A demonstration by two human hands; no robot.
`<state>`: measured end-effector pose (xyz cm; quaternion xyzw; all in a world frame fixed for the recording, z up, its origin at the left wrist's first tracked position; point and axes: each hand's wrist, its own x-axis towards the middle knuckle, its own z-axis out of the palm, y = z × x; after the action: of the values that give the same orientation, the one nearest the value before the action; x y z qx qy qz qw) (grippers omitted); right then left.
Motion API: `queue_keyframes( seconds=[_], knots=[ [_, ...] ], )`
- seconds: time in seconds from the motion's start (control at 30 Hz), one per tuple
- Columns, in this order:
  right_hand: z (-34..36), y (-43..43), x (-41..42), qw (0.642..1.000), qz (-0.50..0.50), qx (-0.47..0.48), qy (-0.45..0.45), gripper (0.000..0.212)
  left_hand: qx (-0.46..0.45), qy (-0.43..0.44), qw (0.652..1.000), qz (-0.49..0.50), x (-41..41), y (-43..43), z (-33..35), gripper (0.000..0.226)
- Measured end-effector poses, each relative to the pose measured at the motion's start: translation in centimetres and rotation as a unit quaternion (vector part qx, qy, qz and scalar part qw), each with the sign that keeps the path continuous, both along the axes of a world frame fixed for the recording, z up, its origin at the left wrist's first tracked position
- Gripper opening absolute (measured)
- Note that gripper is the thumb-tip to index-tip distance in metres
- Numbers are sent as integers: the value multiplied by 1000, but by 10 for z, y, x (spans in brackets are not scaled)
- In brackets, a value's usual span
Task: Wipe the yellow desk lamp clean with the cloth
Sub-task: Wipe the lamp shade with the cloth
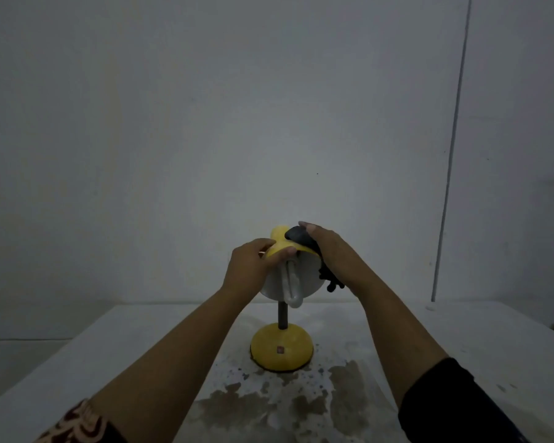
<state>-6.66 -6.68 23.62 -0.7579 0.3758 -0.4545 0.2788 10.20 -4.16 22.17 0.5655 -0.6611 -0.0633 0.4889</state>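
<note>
The yellow desk lamp stands on the table with its round yellow base [281,350] near the middle and a dark stem rising from it. Its shade [279,238] is tilted toward me, showing the white inside and a white bulb [292,287]. My left hand [248,268] grips the shade's left rim. My right hand [328,251] presses a dark cloth [301,238] against the top right of the shade. The rest of the cloth hangs below that hand.
The white table [135,346] has a worn, stained patch [301,401] in front of the lamp base. A plain wall [269,123] stands close behind, with a thin vertical cable [451,155] at the right.
</note>
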Motion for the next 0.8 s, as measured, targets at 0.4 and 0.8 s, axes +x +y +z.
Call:
queue_keyframes(
  seconds=[0.4, 0.8],
  knots=[
    [-27, 3, -14, 995, 40, -14, -86, 30, -8, 20, 998, -58, 6, 7, -14, 55],
    [-32, 9, -4, 993, 29, -15, -116, 28, -19, 31, 997, -66, 11, 7, -18, 41]
  ],
)
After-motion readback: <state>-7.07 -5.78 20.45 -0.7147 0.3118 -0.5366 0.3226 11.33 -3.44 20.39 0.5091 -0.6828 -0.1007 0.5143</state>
